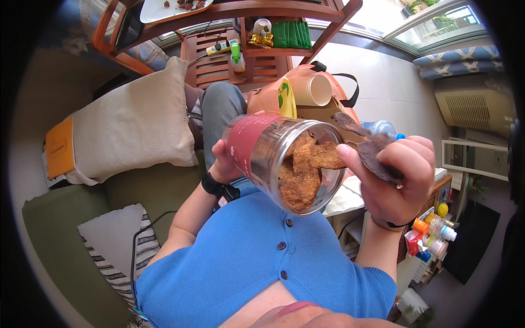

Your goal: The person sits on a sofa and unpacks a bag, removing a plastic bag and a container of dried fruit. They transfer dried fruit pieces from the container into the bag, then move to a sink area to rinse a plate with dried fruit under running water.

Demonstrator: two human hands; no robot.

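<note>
Gripping jar point(254, 145) with left hand point(221, 164), pinching dark slice point(377, 156) in right hand point(391, 198) beside jar's mouth.
Steady jar near its base; handle slice gently, sparing brown chips point(299, 188) inside jar.

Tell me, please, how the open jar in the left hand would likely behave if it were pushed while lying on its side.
The jar has a round body, so it would probably roll. Its open mouth could let the brown pieces slide out. Its smooth, shiny wall may also feel somewhat slippery.
</note>
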